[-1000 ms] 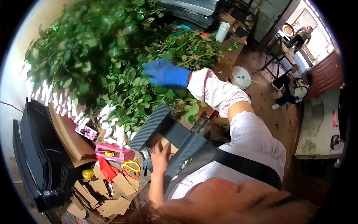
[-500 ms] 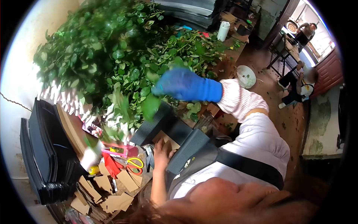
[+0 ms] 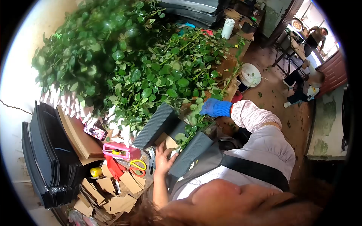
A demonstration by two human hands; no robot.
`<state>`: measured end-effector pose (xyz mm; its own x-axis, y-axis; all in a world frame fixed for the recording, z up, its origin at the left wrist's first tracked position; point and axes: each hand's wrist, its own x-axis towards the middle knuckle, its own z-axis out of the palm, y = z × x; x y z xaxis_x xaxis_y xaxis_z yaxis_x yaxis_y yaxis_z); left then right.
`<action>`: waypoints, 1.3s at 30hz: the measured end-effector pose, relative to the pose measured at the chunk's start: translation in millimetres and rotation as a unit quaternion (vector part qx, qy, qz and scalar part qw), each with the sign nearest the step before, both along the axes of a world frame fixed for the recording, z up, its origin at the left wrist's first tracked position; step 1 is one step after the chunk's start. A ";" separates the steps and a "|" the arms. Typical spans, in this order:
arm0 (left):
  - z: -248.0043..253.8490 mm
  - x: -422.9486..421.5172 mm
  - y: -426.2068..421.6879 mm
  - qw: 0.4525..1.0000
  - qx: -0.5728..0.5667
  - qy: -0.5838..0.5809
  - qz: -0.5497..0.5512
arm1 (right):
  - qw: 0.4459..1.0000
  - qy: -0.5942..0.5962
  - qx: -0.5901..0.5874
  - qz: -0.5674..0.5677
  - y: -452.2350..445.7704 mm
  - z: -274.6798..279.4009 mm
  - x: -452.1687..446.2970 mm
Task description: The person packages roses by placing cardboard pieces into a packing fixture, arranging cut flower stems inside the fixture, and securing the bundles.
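In the head view, my right hand, in a blue glove with a pink-and-white cuff, is closed around a leafy rose stem. The stem runs down into a black corrugated holder with two raised sides. My bare left hand rests at the holder's near end with its fingers apart. A whitish flower head at the end of the stem lies by its thumb, partly hidden. Beyond the holder lies a large heap of leafy rose stems, with white-sleeved heads toward the left.
Black sheets stand stacked at left beside brown cardboard. Near my left arm are scissors, a pink tape dispenser and cardboard pieces. A white bucket stands on the floor; two people are at the upper right.
My gloved hand has come from over the heap, down and right, beside the holder. The stem, blurred in motion before, now lies in the holder. My left fingers have spread near its head.
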<state>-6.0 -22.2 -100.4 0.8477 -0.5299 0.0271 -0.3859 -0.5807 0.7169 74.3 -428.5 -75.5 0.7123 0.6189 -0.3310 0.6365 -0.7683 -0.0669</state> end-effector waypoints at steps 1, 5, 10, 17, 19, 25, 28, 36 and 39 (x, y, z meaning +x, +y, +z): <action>-1.4 -1.1 -0.9 1.000 -0.013 0.012 0.010 | 0.999 0.030 -0.008 -0.020 -1.1 2.1 4.0; 3.6 1.2 1.2 0.999 0.004 0.035 -0.008 | 0.985 0.065 -0.014 -0.158 19.7 71.5 54.1; 2.6 0.7 -2.8 1.000 0.008 0.023 0.003 | 0.882 -0.377 0.273 -0.071 56.4 96.1 167.8; -1.7 -2.3 -1.3 1.000 0.004 0.027 0.007 | 0.954 -0.279 -0.021 -0.106 79.5 75.0 277.2; -3.3 -2.2 -0.7 0.999 -0.003 0.030 0.011 | 0.854 -0.374 0.345 -0.115 67.1 105.4 263.8; -3.0 -2.2 1.1 0.999 -0.009 0.041 0.007 | 0.964 -0.192 0.014 -0.185 27.9 154.7 224.3; -2.5 -2.6 -0.5 0.999 -0.003 0.034 0.013 | 0.939 -0.247 0.105 -0.213 21.6 152.6 220.8; 10.9 -0.8 -2.4 0.996 -0.026 0.070 0.047 | 0.979 -0.163 0.050 -0.114 94.1 88.9 238.6; -4.8 -2.1 2.3 0.998 -0.035 0.031 0.033 | 0.933 -0.283 0.207 -0.083 84.9 96.2 237.0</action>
